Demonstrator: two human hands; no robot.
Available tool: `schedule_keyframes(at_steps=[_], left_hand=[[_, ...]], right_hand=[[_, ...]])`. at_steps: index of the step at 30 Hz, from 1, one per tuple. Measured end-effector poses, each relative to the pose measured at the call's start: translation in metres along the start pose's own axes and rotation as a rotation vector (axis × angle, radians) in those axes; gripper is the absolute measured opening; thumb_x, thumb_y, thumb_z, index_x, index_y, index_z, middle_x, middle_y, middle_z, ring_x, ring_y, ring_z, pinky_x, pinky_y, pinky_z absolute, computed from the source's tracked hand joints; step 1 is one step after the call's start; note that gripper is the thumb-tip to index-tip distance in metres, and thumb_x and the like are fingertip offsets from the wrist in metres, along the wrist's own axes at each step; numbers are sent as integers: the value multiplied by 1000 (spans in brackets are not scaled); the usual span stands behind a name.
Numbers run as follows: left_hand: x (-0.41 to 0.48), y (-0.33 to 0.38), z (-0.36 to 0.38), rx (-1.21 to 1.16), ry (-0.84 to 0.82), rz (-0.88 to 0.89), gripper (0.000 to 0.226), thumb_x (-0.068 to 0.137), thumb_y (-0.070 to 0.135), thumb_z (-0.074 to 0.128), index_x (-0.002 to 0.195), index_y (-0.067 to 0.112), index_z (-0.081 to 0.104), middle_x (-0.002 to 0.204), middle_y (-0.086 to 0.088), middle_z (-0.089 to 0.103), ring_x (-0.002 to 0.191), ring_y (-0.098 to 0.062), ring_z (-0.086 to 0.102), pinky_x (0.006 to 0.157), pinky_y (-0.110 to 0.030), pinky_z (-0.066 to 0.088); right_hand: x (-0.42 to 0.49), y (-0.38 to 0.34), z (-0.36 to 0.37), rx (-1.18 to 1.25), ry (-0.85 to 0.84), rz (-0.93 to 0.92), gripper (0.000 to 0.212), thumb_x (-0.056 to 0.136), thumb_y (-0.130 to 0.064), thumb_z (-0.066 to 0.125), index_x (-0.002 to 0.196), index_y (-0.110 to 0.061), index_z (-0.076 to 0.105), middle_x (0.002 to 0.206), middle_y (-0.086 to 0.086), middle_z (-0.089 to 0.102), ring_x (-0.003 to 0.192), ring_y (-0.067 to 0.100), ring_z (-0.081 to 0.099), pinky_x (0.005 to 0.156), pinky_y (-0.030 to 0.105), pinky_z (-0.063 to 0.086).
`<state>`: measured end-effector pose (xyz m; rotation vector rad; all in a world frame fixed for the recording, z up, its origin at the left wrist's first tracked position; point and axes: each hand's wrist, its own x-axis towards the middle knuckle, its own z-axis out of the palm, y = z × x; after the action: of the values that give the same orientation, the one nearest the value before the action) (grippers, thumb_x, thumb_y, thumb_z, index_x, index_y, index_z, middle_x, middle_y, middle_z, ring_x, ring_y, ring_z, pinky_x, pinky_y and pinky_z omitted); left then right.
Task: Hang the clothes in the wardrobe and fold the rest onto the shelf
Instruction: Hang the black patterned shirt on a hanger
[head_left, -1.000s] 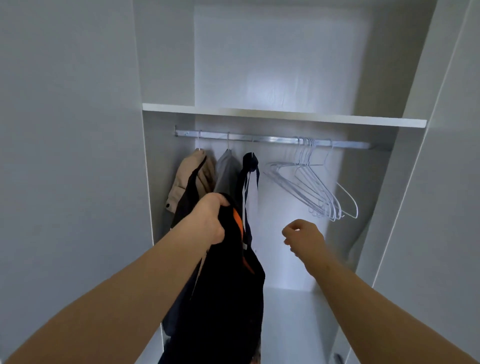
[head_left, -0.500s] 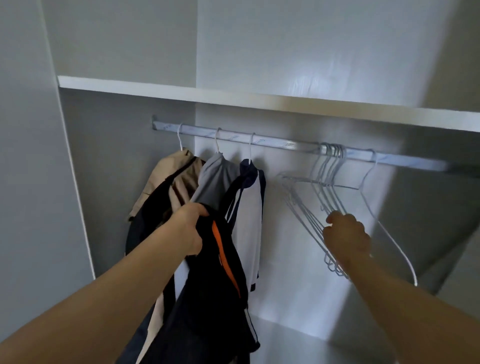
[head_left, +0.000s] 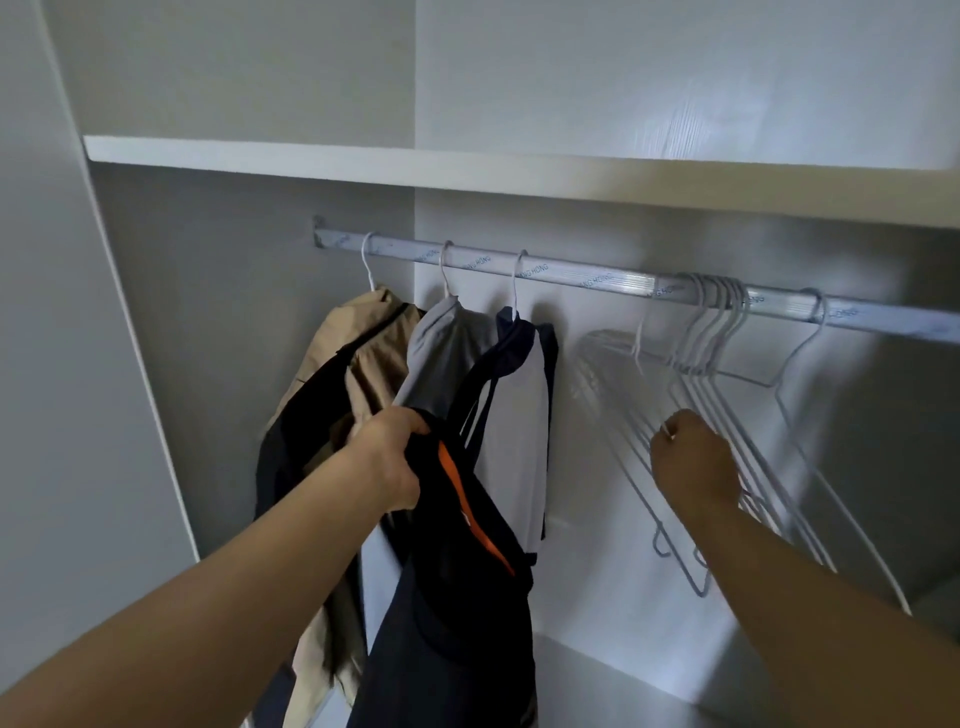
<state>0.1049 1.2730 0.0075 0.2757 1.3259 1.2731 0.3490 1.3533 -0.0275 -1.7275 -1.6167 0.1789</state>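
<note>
Head view: your right hand (head_left: 696, 460), empty a second ago, now pinches a white hanger (head_left: 638, 347) (hook seemingly off the rod (head_left: 587, 274)), while your left hand (head_left: 387, 460) clenches the black garment (head_left: 467, 603) before the hung clothes (head_left: 447, 353), awaiting it.

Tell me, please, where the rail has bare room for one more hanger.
Bare rail lies between the navy-and-white garment and the bunch of empty hangers, and between that bunch and the lone hanger. The left end, holding three garments, is crowded.
</note>
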Motion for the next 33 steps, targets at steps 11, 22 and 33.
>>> schedule_keyframes(at_steps=[11, 22, 33], left_hand=[[-44, 4, -57, -5, -29, 44, 19, 90, 8, 39, 79, 4, 54, 74, -9, 54, 65, -24, 50, 72, -34, 47], [-134, -25, -203, 92, -99, 113, 39, 92, 6, 37, 127, 0, 53, 127, -15, 54, 113, -29, 53, 101, -39, 42], [-284, -64, -346, 278, -179, 96, 25, 90, 2, 38, 66, 2, 41, 71, -9, 39, 65, -23, 40, 86, -31, 40]], right_hand=[[-88, -54, 5, 395, 37, 97, 13, 88, -10, 51, 76, -11, 49, 64, 1, 50, 54, 12, 44, 46, 23, 30], [-339, -121, -9, 377, 162, 304, 23, 80, -10, 55, 65, -13, 37, 57, -3, 36, 51, 12, 29, 48, 25, 27], [-570, -190, -74, 358, 193, 325, 36, 80, -7, 56, 56, -13, 29, 53, 0, 26, 53, 15, 23, 50, 26, 22]])
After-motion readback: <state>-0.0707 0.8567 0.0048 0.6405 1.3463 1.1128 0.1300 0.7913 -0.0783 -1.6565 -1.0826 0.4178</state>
